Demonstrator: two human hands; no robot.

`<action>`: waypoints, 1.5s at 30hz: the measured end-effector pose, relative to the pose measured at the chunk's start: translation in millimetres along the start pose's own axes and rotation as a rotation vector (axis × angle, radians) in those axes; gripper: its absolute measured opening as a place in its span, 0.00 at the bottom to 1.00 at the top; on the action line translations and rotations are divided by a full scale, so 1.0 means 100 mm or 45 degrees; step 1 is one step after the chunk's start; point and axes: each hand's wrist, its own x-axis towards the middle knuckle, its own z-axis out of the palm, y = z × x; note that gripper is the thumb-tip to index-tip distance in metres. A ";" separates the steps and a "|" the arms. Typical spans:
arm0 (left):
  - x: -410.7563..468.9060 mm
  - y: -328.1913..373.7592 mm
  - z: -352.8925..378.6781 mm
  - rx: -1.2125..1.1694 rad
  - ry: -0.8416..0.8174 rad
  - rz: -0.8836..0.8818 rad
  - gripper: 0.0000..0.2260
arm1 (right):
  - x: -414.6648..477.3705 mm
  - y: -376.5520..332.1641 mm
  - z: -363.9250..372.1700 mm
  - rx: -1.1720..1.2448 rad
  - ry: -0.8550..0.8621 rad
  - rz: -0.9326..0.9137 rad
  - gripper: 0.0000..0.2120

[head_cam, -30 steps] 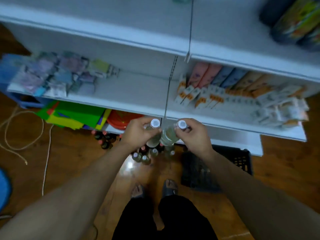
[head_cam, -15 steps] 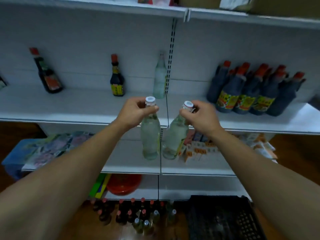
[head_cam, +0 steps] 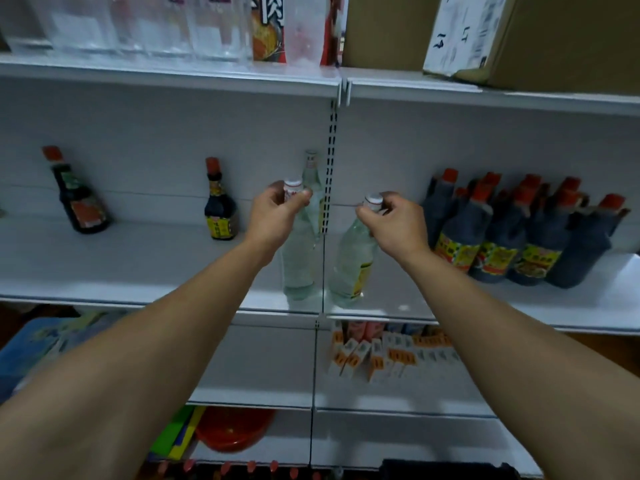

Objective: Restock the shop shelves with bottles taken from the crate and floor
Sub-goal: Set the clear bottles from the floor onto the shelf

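Left hand (head_cam: 277, 216): reaches forward over the middle shelf (head_cam: 138, 271); it grips the left clear bottle (head_cam: 298, 268) at the neck.
Left fingers (head_cam: 305, 195): curled tight round the neck just under the white cap, with the thumb on the near side.
Left clear bottle: upright, its base at the front strip of the middle shelf, just left of the slotted upright post (head_cam: 333, 140). Whether the base touches the shelf cannot be told.
Right hand (head_cam: 394, 223): holds the right clear bottle (head_cam: 349, 268) by its top.
Right fingers (head_cam: 363, 216): bent over the cap and neck in a pinch, not spread.
Right clear bottle: tilted, cap leaning right, yellow label facing right, base near the shelf's front edge just right of the post. The two held bottles stand close beside each other.
Third clear bottle (head_cam: 313, 171): upright at the back of the shelf, behind the left hand.
Dark sauce bottles (head_cam: 502, 244): a red-capped cluster to the right of the right hand.
Two single dark bottles (head_cam: 79, 199) (head_cam: 220, 206): well apart on the left of the same shelf.
Cardboard box (head_cam: 554, 36): on the shelf above.
Small packets (head_cam: 381, 355): on the shelf below.
Crate (head_cam: 443, 471): dark, at the bottom edge, beside red-capped floor bottles (head_cam: 249, 467).
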 end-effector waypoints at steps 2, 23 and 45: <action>0.11 -0.12 0.09 -0.012 0.056 -0.028 0.07 | 0.15 0.13 0.06 0.034 -0.006 0.002 0.08; 0.78 -0.81 -0.04 0.723 -0.182 -0.206 0.27 | 0.36 0.82 0.77 0.331 -0.092 0.297 0.21; 1.57 -1.03 -0.01 0.398 0.099 -0.342 0.21 | 1.19 0.85 1.23 0.287 -0.167 0.390 0.31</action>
